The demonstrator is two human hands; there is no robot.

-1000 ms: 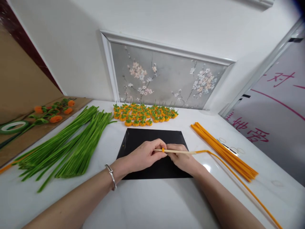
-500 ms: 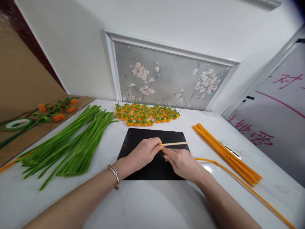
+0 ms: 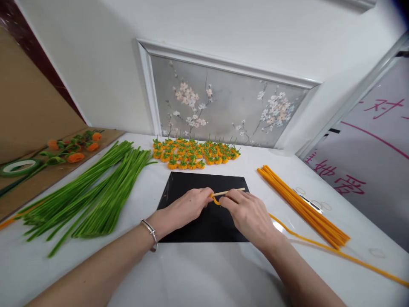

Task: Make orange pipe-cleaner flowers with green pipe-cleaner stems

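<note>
Above a black board (image 3: 194, 228), my left hand (image 3: 191, 207) is closed on one end of a thin wooden stick (image 3: 228, 192), which points to the right. An orange pipe cleaner (image 3: 216, 200) loops at the stick by my left fingertips. My right hand (image 3: 247, 213) pinches that pipe cleaner just below the stick, fingers closed. Its long tail (image 3: 335, 250) runs out behind my right wrist across the white table to the right. The stick's end inside my left hand is hidden.
Green pipe cleaners (image 3: 108, 196) lie at left, orange ones (image 3: 303, 207) at right beside tweezers (image 3: 308, 201). Small orange-and-green pieces (image 3: 194, 153) stand in rows behind the board. Green tape (image 3: 19, 167) and orange flowers (image 3: 76, 157) rest on cardboard at far left.
My right hand has turned over the stick, knuckles now uppermost, drawing the pipe cleaner into a visible loop. The tail has swung upward at right. My left hand keeps its grip.
</note>
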